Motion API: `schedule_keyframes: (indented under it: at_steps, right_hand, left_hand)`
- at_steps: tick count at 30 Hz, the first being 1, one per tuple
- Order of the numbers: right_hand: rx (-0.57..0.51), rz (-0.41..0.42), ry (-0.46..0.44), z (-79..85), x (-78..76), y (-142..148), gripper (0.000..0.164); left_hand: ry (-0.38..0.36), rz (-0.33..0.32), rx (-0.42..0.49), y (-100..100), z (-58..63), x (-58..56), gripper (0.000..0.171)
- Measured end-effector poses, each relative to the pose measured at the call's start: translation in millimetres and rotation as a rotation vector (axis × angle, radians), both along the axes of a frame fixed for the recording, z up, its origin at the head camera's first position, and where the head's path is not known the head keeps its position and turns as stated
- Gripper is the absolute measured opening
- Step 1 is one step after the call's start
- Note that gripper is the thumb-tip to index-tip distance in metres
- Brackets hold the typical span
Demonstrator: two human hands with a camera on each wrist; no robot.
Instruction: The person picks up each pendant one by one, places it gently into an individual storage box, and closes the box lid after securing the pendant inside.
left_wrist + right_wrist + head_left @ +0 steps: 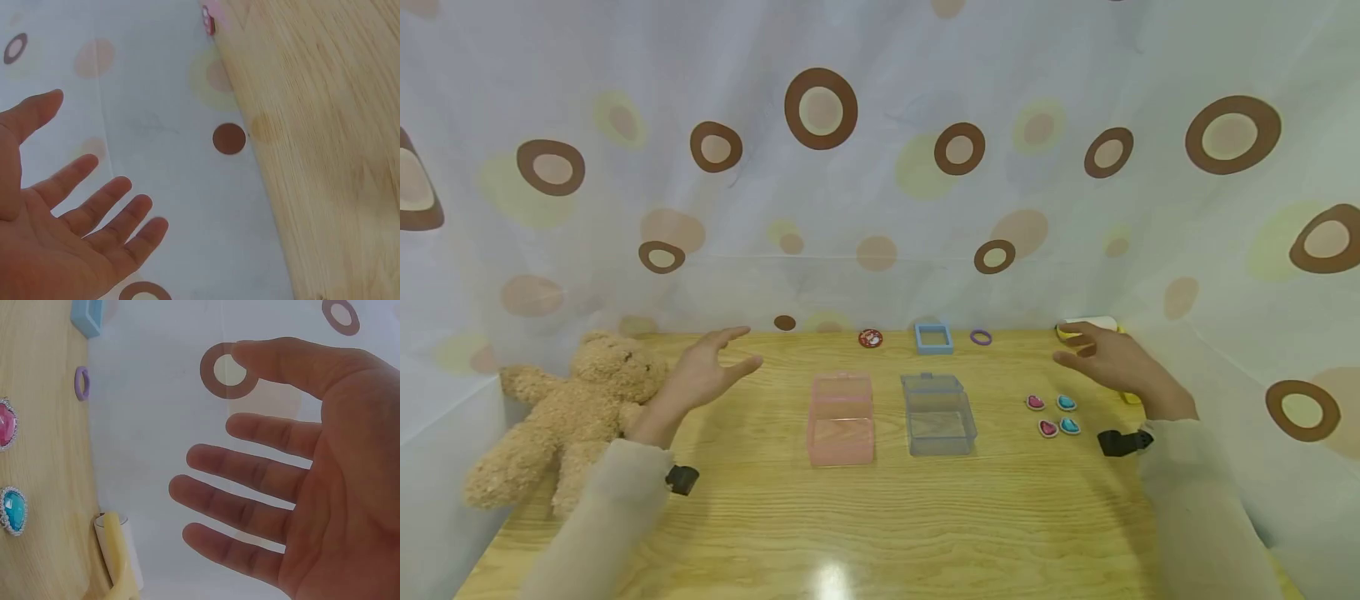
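Observation:
My left hand (698, 372) hovers over the table's left side beside a tan teddy bear (583, 417), its fingers spread and holding nothing. On the right, my right hand (1111, 360) is raised with fingers apart, nothing in it, above a banana-like yellow thing and a white cylinder (1099, 322). Between the hands sit a clear pink box (842, 450) and a clear grey-blue box (942, 443), both with lids tipped back. Pink heart gems (1035, 402) and blue heart gems (1070, 426) lie left of my right hand. In the right wrist view, one blue gem (13, 510) shows closely.
Along the back edge lie a red round badge (870, 338), a light blue square frame (933, 351) and a purple ring (981, 337). A spotted white curtain (880, 192) encloses the wooden table (865, 533) at the back and sides.

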State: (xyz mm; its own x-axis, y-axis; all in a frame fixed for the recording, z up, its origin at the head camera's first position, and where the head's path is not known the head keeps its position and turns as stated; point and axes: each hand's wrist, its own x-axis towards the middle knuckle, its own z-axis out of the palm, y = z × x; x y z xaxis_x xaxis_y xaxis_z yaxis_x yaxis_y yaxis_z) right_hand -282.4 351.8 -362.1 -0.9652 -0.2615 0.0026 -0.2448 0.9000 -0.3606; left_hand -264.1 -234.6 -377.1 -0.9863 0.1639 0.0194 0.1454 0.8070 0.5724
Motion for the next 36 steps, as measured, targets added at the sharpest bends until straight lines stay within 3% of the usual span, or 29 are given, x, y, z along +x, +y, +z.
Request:
schedule_keyframes:
  at_steps: [15,36]
  right_hand:
    - [-0.107,0.006,0.003,-12.4,4.0,7.9,0.057]
    - [-0.17,-0.002,-0.015,-34.5,2.7,19.4,0.058]
  left_hand:
    - [-0.037,-0.013,0.351,32.4,-11.8,6.4,0.063]
    - [-0.051,-0.083,0.502,86.7,-25.7,15.9,0.059]
